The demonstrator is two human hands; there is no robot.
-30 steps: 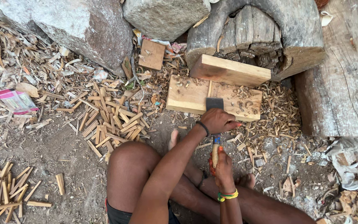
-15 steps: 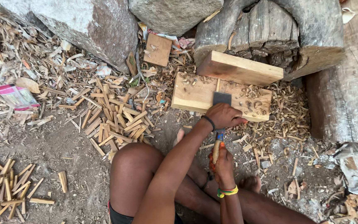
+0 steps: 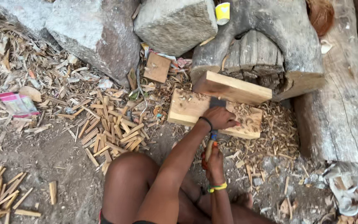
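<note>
Head view looks straight down at a person sitting on bare ground among wood chips. The left hand, with a dark band at the wrist, lies pressed on a flat wooden block at about 12 o'clock from the person's knee; its fingers are curled down over something small on the block, though what they grip cannot be made out. The right hand, wearing a yellow-green wristband, is clenched around the wooden handle of a chisel-like tool, just at 6 o'clock of the left hand. The tool's dark blade shows above the left hand, at its 12 o'clock, resting on the block. A second plank lies tilted across the block's far edge, leaning toward a hollowed log at 1 o'clock. A pile of split wooden sticks lies at 9 o'clock of the block, and large grey stones sit at 11 o'clock.
</note>
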